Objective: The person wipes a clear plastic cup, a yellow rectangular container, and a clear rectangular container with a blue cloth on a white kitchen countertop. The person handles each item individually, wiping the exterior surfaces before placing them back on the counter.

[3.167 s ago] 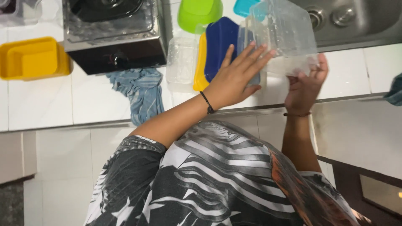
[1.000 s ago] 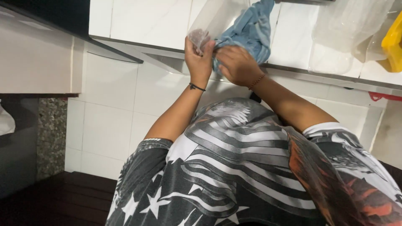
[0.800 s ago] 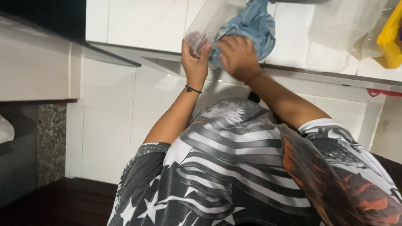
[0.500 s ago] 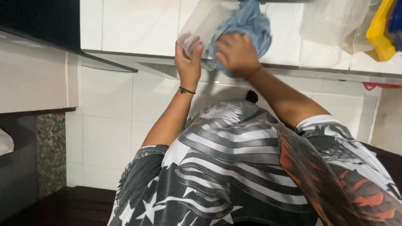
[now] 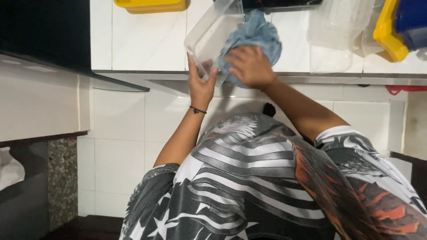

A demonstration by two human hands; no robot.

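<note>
My left hand (image 5: 201, 84) grips the near corner of a clear plastic container (image 5: 209, 35), tilted over the white tiled counter (image 5: 142, 40). My right hand (image 5: 249, 66) presses a blue cloth (image 5: 258, 33) into the container's open side. Both hands are at the counter's front edge, close together, and the cloth bulges out above my right hand.
A yellow tray (image 5: 151, 5) lies at the counter's far left. More clear containers (image 5: 338, 31) stand to the right, beside a yellow lid (image 5: 389, 31) and a blue one (image 5: 411, 20). A dark appliance (image 5: 280, 4) sits behind the cloth.
The view has swung left since the start, when both hands held the container near the sink. In the last second the hands and cloth stay on the container, with the cloth shifting slightly.
</note>
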